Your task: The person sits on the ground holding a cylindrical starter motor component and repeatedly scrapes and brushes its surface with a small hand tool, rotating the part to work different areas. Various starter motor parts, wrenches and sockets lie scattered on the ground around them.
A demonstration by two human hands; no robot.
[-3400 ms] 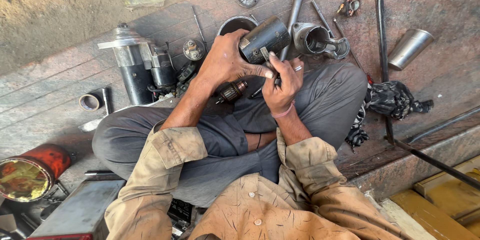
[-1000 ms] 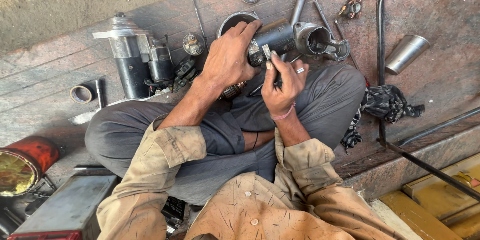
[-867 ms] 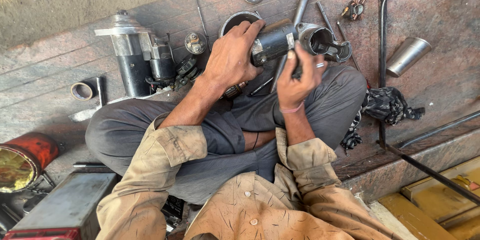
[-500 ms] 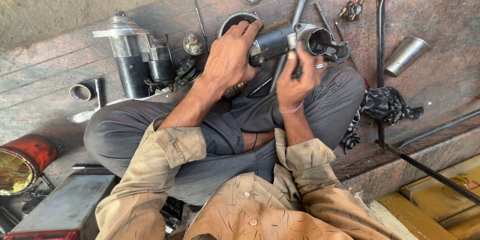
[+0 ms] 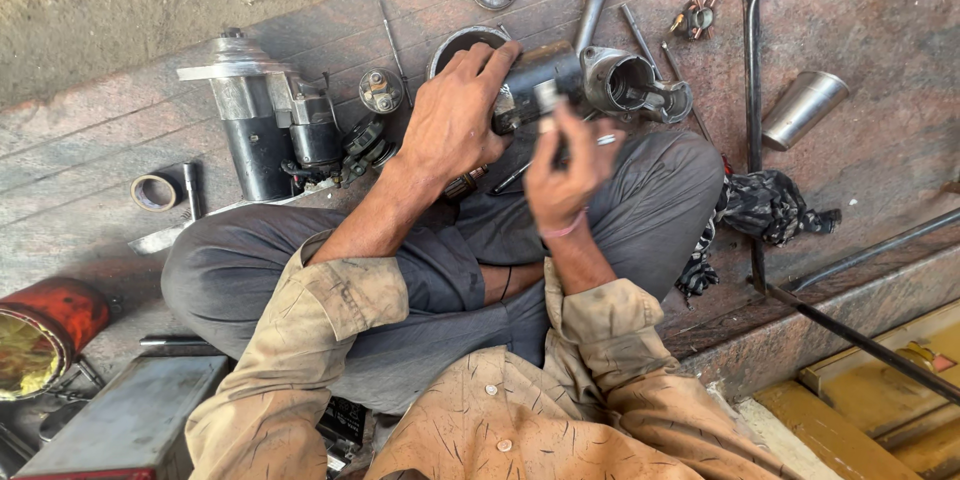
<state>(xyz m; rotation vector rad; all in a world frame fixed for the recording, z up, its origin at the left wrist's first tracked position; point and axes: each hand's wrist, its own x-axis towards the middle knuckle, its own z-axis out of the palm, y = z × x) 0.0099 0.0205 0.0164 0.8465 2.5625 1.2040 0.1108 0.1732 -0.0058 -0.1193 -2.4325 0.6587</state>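
our left hand (image 5: 455, 125) wrapped round the dark greasy motor cylinder (image 5: 535, 85), right hand (image 5: 565, 165) just beside it, blurry, pinching a small tool (image 5: 547, 100)

Worn metal parts on rough stone floor

Dark cylinder housing (image 5: 535, 80) is dull, greasy metal; starter motor (image 5: 255, 125) matt grey cast metal with black body; steel cup (image 5: 803, 107) smooth, slightly shiny; rag (image 5: 765, 205) crumpled dark cloth; floor slab (image 5: 880, 165) reddish, matt, scuffed stone.
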